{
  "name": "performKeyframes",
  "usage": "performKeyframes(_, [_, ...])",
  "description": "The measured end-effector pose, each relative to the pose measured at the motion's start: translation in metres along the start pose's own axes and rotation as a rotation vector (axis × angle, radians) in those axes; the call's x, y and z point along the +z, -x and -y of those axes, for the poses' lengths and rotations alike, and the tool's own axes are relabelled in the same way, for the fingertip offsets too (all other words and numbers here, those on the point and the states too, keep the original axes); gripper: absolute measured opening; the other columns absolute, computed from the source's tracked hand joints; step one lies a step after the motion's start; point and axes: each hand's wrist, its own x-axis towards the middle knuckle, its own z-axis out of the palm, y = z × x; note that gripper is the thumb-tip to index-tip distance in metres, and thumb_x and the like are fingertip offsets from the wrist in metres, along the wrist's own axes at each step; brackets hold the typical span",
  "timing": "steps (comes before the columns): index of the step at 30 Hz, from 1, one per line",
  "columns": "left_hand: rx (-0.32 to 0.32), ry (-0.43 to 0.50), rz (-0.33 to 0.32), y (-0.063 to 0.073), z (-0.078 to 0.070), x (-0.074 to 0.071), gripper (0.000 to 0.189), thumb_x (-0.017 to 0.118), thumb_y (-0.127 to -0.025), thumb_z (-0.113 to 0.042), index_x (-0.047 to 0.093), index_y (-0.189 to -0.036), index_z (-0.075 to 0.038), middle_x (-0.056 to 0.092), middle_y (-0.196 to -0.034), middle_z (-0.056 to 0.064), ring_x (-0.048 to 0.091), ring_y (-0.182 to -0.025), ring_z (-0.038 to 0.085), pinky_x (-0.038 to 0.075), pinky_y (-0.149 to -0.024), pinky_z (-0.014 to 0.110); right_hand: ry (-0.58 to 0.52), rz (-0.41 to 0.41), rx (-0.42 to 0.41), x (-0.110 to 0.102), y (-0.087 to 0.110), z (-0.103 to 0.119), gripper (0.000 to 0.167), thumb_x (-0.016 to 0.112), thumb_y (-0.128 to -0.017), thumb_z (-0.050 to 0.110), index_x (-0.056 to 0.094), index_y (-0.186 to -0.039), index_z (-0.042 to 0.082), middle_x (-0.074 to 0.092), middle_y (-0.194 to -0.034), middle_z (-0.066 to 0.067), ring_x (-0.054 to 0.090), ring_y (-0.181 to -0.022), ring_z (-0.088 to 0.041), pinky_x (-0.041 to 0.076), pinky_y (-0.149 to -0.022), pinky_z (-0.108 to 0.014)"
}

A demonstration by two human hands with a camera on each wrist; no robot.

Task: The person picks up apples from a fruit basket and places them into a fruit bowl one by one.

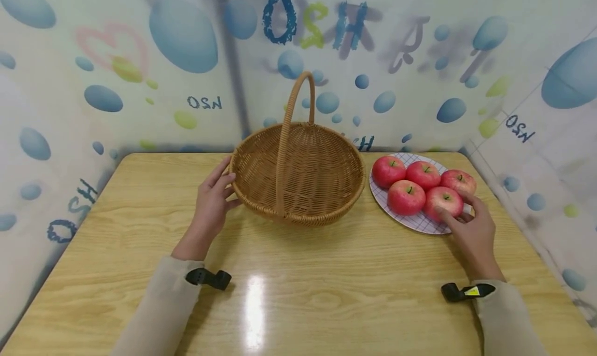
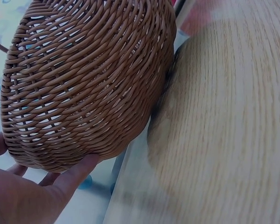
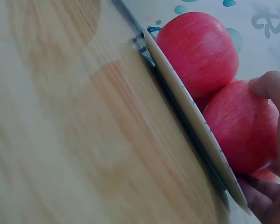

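A round wicker basket (image 1: 322,211) with a tall arched handle (image 1: 291,112) stands at the back middle of the wooden table; nothing lies inside it. At its left side my left hand (image 1: 210,205) holds the basket, fingers spread against the woven wall, as the left wrist view also shows. Over on the right, my right hand (image 1: 477,237) grips the front right red apple (image 1: 443,200), thumb on one side and fingers on the other. That apple sits among several apples (image 1: 406,196) on a checked plate (image 1: 389,213). Part of it is hidden by the hand.
The wooden table (image 1: 326,294) ends at a wall covering (image 1: 186,102) printed with blue and green drops, which also runs down both sides. Dark wrist bands with small cameras sit on both sleeves.
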Motion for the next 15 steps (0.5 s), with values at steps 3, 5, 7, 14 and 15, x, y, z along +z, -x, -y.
performKeyframes(3, [0.000,-0.001,-0.006,0.0003,-0.0008,0.0004,0.054,0.044,-0.108,-0.024,0.032,-0.160,-0.033,0.030,-0.167,0.007,0.046,-0.144,0.034,0.060,-0.081,0.024,0.024,-0.029,-0.026,0.0011,-0.0006,0.0006,0.070,0.076,-0.089,0.034,0.048,-0.149,0.012,0.049,-0.138,-0.007,0.050,-0.094,0.009,0.041,-0.078,0.001])
performKeyframes(5, [0.001,0.000,-0.009,0.0005,-0.0013,0.0007,0.053,0.045,-0.108,-0.025,0.032,-0.159,-0.033,0.031,-0.166,0.007,0.047,-0.143,0.033,0.060,-0.082,0.024,0.050,-0.042,-0.031,0.0018,-0.0015,0.0012,0.071,0.076,-0.089,0.036,0.048,-0.150,0.014,0.051,-0.139,-0.008,0.049,-0.101,0.003,0.039,-0.079,0.000])
performKeyframes(7, [0.003,0.001,-0.012,0.0006,-0.0018,0.0009,0.053,0.045,-0.108,-0.025,0.032,-0.160,-0.033,0.031,-0.166,0.007,0.048,-0.142,0.032,0.060,-0.081,0.024,0.065,-0.046,-0.032,0.0025,-0.0028,0.0012,0.072,0.075,-0.089,0.037,0.047,-0.151,0.015,0.051,-0.141,-0.010,0.047,-0.105,-0.002,0.038,-0.079,-0.001])
performKeyframes(14, [0.002,-0.006,-0.005,0.0023,-0.0025,0.0015,0.054,0.043,-0.108,-0.023,0.030,-0.160,-0.031,0.030,-0.167,0.007,0.044,-0.144,0.036,0.059,-0.080,0.023,0.072,-0.045,-0.015,0.0022,-0.0009,0.0022,0.072,0.075,-0.090,0.040,0.047,-0.152,0.017,0.051,-0.143,-0.008,0.047,-0.108,-0.006,0.037,-0.080,-0.004])
performKeyframes(15, [-0.002,-0.003,-0.005,0.0023,-0.0023,0.0016,0.054,0.043,-0.108,-0.023,0.031,-0.160,-0.032,0.031,-0.167,0.006,0.044,-0.144,0.036,0.059,-0.080,0.023,0.077,-0.046,-0.007,0.0018,-0.0004,0.0024,0.071,0.074,-0.090,0.041,0.046,-0.152,0.018,0.052,-0.144,-0.008,0.047,-0.108,-0.006,0.037,-0.080,-0.005])
